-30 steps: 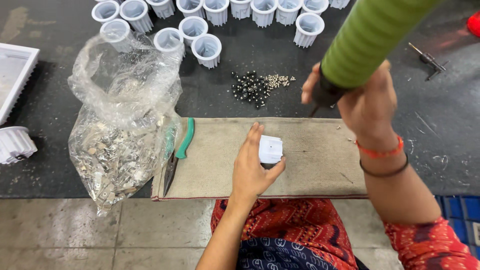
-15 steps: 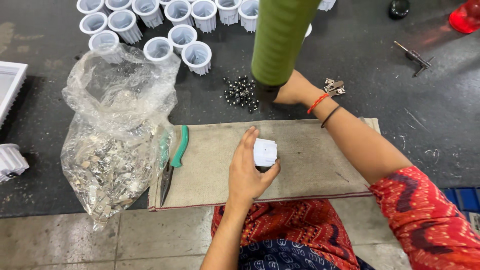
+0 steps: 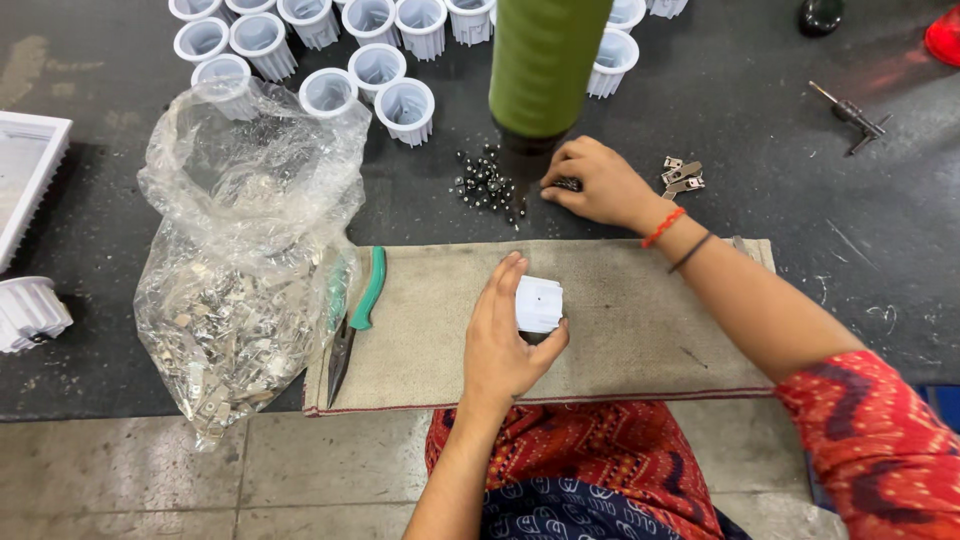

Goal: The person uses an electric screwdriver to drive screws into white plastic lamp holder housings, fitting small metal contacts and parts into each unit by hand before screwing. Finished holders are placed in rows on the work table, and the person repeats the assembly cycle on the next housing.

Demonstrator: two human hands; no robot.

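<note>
White ribbed cups [image 3: 404,106] on dark grey table [image 3: 760,120]; olive-green cylinder [image 3: 545,60]; beige cloth mat [image 3: 640,320], red-edged; teal-handled pliers [image 3: 358,310]; small white part [image 3: 539,303]; clear bag [image 3: 240,270] of silvery pieces; red patterned sleeve [image 3: 880,440]; orange and black wristbands [image 3: 672,236].

1. Landmark: beige rectangular cloth mat [image 3: 640,330], flat on the dark worktop at the near edge.
2. Green-handled pliers [image 3: 355,315] lie on the mat's left end, jaws pointing toward the near edge.
3. Clear crumpled plastic bag of small silver metal parts [image 3: 240,290], just left of the mat, touching its left end.
4. White ribbed plastic cups [image 3: 380,60], open side up, clustered beyond the mat's far-left corner.
5. Small silver metal clips [image 3: 682,176], beyond the mat's far edge, right of centre.
6. Green cylinder [image 3: 545,60], upright, above the mat's far edge.
</note>
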